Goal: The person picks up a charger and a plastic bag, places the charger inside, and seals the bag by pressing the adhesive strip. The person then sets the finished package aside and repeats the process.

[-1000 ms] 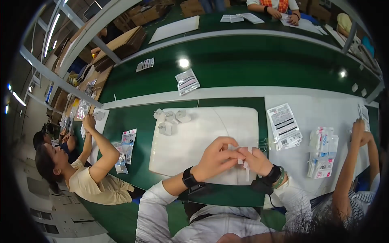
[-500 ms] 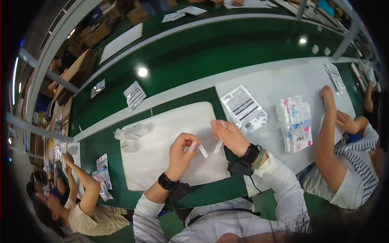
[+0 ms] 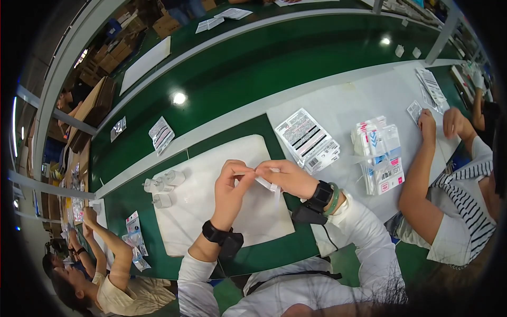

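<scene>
My left hand point(image 3: 231, 185) and my right hand point(image 3: 289, 178) meet over the white foam-like mat point(image 3: 211, 222). Thumb and fingers of each are pinched together at the fingertips. Between them runs a thin white strip point(image 3: 268, 184), slanting down under my right fingers; a translucent tail hangs from its lower end. Where exactly my left fingertips grip it is partly hidden. On the mat's left part stand several small white boxy pieces point(image 3: 162, 201), like plug adapters.
Right of the mat lie a stack of printed silver packets point(image 3: 306, 138) and a tied bundle of white, pink and blue packages point(image 3: 377, 158). Co-workers sit at right point(image 3: 454, 201) and left point(image 3: 124, 280). More packages point(image 3: 136, 240) lie left. A metal rail point(image 3: 222, 129) crosses the green table.
My hands have come together; before, they were apart, each with a white strip at its fingers. The view has shifted slightly. The co-worker at right has raised one hand.
</scene>
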The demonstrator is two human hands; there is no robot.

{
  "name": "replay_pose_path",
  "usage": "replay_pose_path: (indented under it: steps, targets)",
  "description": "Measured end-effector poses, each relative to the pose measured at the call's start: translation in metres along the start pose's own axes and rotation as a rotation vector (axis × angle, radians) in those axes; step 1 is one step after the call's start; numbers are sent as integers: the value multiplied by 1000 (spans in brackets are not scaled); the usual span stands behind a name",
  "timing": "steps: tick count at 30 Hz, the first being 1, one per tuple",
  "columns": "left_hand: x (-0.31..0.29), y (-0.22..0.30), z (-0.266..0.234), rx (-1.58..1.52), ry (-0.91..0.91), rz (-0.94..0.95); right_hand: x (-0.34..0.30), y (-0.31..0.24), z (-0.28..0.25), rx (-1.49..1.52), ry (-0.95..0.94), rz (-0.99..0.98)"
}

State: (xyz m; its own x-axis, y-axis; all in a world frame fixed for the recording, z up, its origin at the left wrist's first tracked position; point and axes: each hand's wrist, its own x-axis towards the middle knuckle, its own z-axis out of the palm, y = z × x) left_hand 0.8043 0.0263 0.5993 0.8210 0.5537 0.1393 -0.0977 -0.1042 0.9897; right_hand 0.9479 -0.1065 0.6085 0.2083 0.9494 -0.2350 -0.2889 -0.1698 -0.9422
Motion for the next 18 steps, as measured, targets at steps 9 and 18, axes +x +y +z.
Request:
replay_pose_path:
  steps: [9, 18]
  targets:
    - [-4, 3, 5, -108, 126, -207, 3, 8, -1, 352, 456, -76]
    - [-18, -19, 15, 920, -632, 615, 13, 8, -19, 661, 453, -169]
